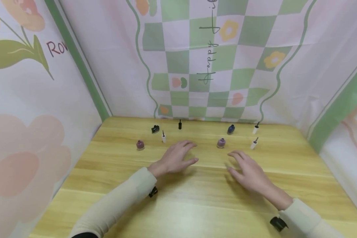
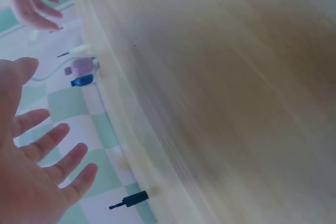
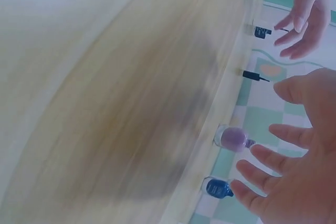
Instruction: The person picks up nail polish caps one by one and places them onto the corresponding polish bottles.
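Note:
Both hands hover over a wooden table, holding nothing. My left hand (image 1: 178, 157) has its fingers loosely spread, to the right of a mauve nail polish bottle (image 1: 140, 145) and a white cap with brush (image 1: 164, 137). Behind them are a black nail polish bottle (image 1: 155, 129) and a black cap with brush (image 1: 179, 124). The right hand (image 1: 248, 170) is relaxed, in front of a purple nail polish bottle (image 1: 221, 143) and another white cap with brush (image 1: 254, 143). Farther back stand a blue nail polish bottle (image 1: 231, 129) and a third white cap (image 1: 256, 128). The bottles are uncapped; the caps stand brush up.
The wooden table (image 1: 193, 205) reaches back to a curtain (image 1: 116, 66) with green checks and flowers. More printed fabric (image 1: 23, 138) hangs at the left side. Dark wrist devices sit under both sleeves, such as the black one (image 1: 278, 223) at the right.

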Demonstrator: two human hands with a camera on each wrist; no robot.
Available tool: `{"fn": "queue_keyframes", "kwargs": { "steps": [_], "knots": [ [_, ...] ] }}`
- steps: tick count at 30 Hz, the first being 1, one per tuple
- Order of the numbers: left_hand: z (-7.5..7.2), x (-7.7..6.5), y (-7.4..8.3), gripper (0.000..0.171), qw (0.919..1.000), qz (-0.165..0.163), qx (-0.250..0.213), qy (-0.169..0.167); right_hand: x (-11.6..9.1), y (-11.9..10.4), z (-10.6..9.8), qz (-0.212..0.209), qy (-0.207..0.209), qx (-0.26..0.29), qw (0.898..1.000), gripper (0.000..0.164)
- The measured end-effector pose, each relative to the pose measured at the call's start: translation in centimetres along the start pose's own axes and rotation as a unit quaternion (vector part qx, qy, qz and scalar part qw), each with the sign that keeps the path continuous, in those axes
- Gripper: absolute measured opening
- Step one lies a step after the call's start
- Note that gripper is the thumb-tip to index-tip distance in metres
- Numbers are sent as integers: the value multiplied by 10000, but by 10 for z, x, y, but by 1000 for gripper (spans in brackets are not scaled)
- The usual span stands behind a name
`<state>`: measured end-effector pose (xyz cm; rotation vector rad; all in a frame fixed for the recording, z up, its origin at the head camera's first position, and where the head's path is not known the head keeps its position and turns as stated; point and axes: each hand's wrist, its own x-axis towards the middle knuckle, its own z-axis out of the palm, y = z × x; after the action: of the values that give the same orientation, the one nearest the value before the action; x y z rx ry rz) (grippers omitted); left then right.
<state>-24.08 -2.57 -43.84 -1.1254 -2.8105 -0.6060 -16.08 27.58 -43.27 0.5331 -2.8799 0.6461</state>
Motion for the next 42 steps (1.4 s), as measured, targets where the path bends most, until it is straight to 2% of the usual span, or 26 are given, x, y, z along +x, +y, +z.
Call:
{"fn": "queue_keyframes", "kwargs": {
  "steps": [12, 21, 34, 42],
  "knots": [
    [5, 2, 1, 61, 9968, -453, -663, 16, -7, 10, -3, 401, 116, 256, 9988, 51],
    [5, 9, 4, 62, 9847, -972, -1443, -75, -7, 25, -12, 804, 193, 614, 9947, 48],
    [3, 24, 5, 62, 9687, -1117, -2216, 10, -8, 38, -19, 1199, 252, 929, 9881, 51],
    [5, 29, 7, 61, 9614, -1260, -2446, -30, -9, 45, -21, 1446, 256, 1088, 9832, 56]
  ]
}}
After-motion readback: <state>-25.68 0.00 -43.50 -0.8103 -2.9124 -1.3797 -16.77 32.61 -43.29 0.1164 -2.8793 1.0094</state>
